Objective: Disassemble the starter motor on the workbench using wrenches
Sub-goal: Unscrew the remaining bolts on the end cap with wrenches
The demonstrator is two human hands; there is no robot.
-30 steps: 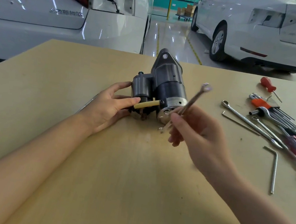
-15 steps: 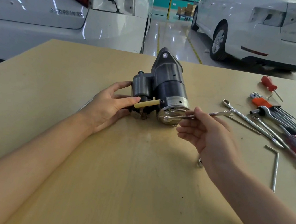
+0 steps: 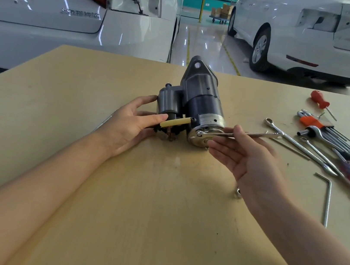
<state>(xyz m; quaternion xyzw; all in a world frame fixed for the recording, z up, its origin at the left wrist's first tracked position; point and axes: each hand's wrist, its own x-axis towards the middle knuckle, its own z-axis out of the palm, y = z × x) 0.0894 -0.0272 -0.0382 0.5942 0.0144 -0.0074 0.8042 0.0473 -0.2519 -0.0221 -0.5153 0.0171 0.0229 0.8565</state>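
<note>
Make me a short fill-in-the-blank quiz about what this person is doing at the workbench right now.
1. The right hand holds a silver ____ against the shiny end of the starter motor.
2. The left hand steadies the motor from its ____ side.
3. The screwdriver at the far right of the workbench has a ____ handle.
4. Behind the bench stand two ____ cars.

Missing words: wrench; left; red; white

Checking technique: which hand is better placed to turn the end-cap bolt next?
The right hand: it holds the wrench, whose ring end sits on the starter motor end cap. The left hand is steadying the motor's solenoid side.
</note>
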